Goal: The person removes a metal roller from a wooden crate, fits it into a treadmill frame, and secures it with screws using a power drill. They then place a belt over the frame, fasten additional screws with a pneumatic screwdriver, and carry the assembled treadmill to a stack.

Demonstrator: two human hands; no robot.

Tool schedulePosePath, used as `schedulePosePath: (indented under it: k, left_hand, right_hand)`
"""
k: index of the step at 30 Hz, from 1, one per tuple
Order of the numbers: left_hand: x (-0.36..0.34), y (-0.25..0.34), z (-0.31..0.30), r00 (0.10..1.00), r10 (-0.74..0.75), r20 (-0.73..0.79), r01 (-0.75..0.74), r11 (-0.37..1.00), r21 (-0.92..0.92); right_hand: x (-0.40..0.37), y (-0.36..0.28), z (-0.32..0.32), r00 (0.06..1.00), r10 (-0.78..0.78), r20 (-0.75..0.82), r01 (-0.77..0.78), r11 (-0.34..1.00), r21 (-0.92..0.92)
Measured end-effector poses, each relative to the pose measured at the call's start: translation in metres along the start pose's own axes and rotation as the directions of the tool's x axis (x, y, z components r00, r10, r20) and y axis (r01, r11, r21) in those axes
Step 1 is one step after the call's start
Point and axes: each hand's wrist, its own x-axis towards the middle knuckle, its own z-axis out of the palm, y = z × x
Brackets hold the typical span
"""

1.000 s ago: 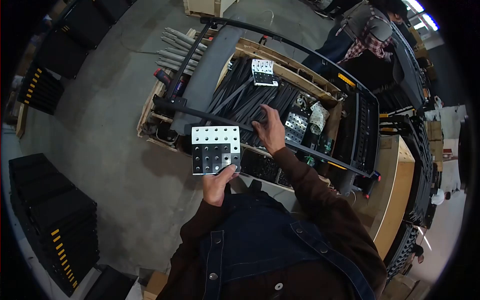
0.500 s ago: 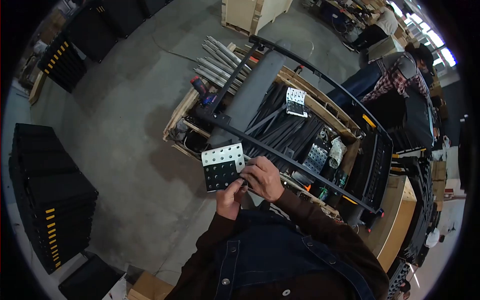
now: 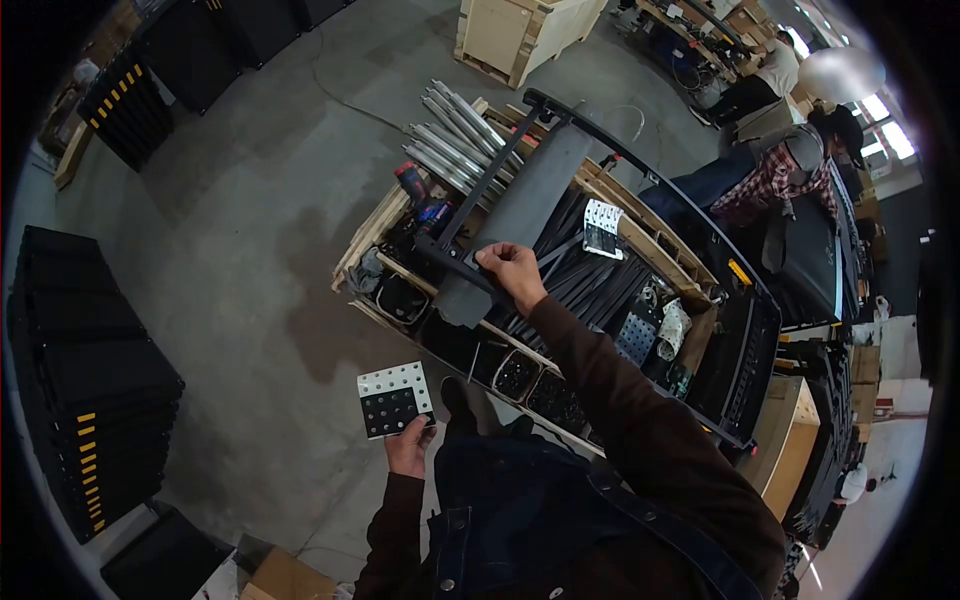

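Note:
My left hand [image 3: 408, 450] is closed on the lower edge of a black-and-white sheet with rows of round dots [image 3: 390, 408], held low over the floor. My right hand [image 3: 514, 274] reaches forward to the near bar of a black metal frame [image 3: 463, 262]. Its thumb and fingertips are pinched together at the bar; whatever they hold is too small or hidden to make out. Beneath the frame lies a thick grey roll [image 3: 535, 195]. A similar dotted sheet [image 3: 603, 230] rests on long black strips [image 3: 575, 285] in the wooden crate.
Silver tubes [image 3: 455, 140] and a red-and-blue power drill [image 3: 412, 187] lie at the crate's left. Bins of small dark parts [image 3: 516, 374] line the near side. A co-worker in a checked shirt [image 3: 775, 180] bends beyond the frame. Stacked black panels [image 3: 95, 370] stand left.
My right hand has left the dotted sheet and moved forward to the frame's bar. My left hand has lowered the sheet, down and to the left.

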Motion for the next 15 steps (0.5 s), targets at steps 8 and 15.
schedulePosePath:
  k: [8,15]
  left_hand:
    - [0.07,0.013,0.011,0.997,0.061,0.041,-0.067,0.987,0.148]
    - [0.191,0.043,0.046,0.987,0.021,0.162,-0.07,0.951,0.3]
  right_hand:
    - [-0.001,0.015,0.008,0.968,-0.245,-0.054,0.218,0.927,-0.307]
    - [-0.026,-0.007,0.003,0.944,-0.315,-0.104,0.238,0.861,-0.449]
